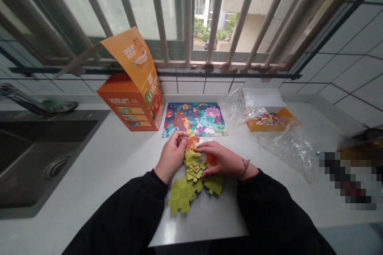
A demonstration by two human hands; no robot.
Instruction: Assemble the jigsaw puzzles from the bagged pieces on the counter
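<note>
A loose pile of jigsaw puzzle pieces [182, 196], mostly with yellow-green backs up, lies on the white counter between my hands. My left hand [172, 152] rests at the pile's upper left with its fingers curled together beside an orange-red puzzle piece [192, 142]; what the fingertips pinch is hard to make out. Over the right side of the pile, my right hand [220, 158] reaches with thumb and fingers apart, touching the pieces. Just beyond both hands is a colourful picture sheet [206, 117] with animals, lying flat.
An orange puzzle box [131, 107] with its lid raised stands at the back left, near a dark sink [26, 155]. To the right are a yellow box [254, 125] with contents, crumpled clear plastic [296, 149] and a blurred patch. A barred window [220, 16] backs the counter.
</note>
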